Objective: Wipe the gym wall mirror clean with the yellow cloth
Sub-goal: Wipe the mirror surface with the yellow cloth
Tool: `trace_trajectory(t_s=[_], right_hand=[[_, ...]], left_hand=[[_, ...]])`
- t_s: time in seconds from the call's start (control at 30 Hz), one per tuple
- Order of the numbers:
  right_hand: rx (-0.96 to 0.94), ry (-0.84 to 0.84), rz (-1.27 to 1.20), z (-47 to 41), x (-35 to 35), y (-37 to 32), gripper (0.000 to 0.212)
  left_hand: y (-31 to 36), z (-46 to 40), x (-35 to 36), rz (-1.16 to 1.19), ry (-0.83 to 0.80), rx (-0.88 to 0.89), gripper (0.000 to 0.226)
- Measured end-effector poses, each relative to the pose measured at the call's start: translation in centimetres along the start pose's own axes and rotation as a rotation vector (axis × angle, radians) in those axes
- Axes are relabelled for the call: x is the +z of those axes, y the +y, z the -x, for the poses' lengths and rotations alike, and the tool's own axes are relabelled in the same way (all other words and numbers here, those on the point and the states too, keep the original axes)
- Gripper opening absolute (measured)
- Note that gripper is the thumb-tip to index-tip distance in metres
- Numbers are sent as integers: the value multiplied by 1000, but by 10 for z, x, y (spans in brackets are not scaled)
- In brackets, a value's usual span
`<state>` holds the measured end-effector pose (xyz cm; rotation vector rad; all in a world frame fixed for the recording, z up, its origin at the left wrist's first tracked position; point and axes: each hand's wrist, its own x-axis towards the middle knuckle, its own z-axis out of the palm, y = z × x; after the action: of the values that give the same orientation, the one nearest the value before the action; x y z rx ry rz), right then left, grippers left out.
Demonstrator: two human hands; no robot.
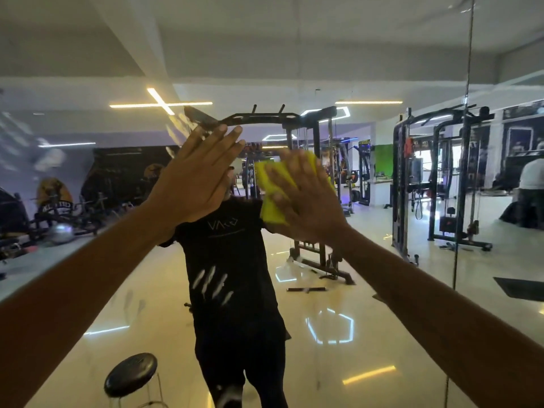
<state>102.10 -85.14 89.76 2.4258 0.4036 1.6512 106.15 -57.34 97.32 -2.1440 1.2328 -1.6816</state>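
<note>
The gym wall mirror [368, 260] fills the view and reflects the gym and a person in a black shirt. My right hand [303, 198] lies flat with straight fingers and presses the yellow cloth [272, 201] against the glass at about head height; it is motion-blurred. My left hand [197, 178] rests flat on the mirror just left of the cloth, fingers straight and spread. White smears [213, 285] mark the glass lower down, and streaks [176, 128] show at the upper left.
A vertical seam [462, 172] between mirror panels runs down the right side. A black round stool [131, 373] shows at the bottom left. Cable machines [318, 184] and racks appear in the reflection.
</note>
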Motion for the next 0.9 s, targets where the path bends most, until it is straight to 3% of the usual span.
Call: trace_trajectory(t_s=[0.1, 0.2, 0.3, 0.37, 0.47, 0.53, 0.67, 0.73, 0.8, 0.9], right_hand=[[315, 68, -9, -17, 6, -9, 72], [103, -11, -30, 21, 20, -57, 73], [-124, -97, -59, 58, 14, -47, 63], [0, -52, -51, 44, 6, -15, 65], [389, 79, -75, 3, -6, 28, 71], [492, 138, -71, -7, -4, 26, 67], [136, 26, -74, 42, 11, -18, 70], [-10, -33, -51, 58, 7, -2, 64], [29, 17, -18, 40, -1, 39, 64], [317, 116, -32, 1, -18, 88, 65]], left_hand=[[4, 1, 4, -8, -9, -11, 61], [7, -1, 4, 2, 0, -25, 62], [12, -4, 2, 29, 9, -4, 62], [15, -11, 1, 36, 4, 25, 63], [22, -23, 3, 20, -6, 62, 63], [28, -32, 4, 6, -16, 62, 63], [45, -47, 9, -4, -42, 83, 64], [49, -53, 13, 2, -41, 82, 63], [53, -60, 15, 7, -28, 58, 63], [62, -70, 19, 29, -33, 35, 63]])
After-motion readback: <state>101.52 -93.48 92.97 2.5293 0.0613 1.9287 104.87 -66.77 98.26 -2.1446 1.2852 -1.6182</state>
